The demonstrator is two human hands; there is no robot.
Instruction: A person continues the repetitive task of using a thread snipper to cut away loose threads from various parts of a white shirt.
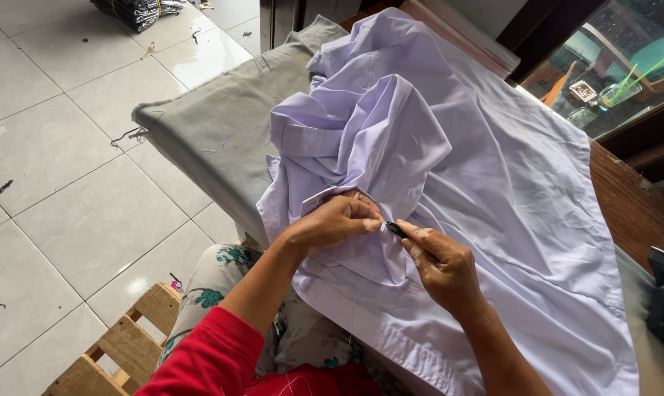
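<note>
Right hand [443,265] pinches a small dark tool [396,229] — its tip points left at the fold of pale lilac shirt [493,176] that left hand [336,220] pinches, near table [222,125] edge.

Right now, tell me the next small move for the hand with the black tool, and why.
Probably ease the small black tool a touch further into the pinched fold. The right hand already aims its tip at the spot where the left hand pinches the pale lilac shirt, so the cloth seems held ready.
</note>
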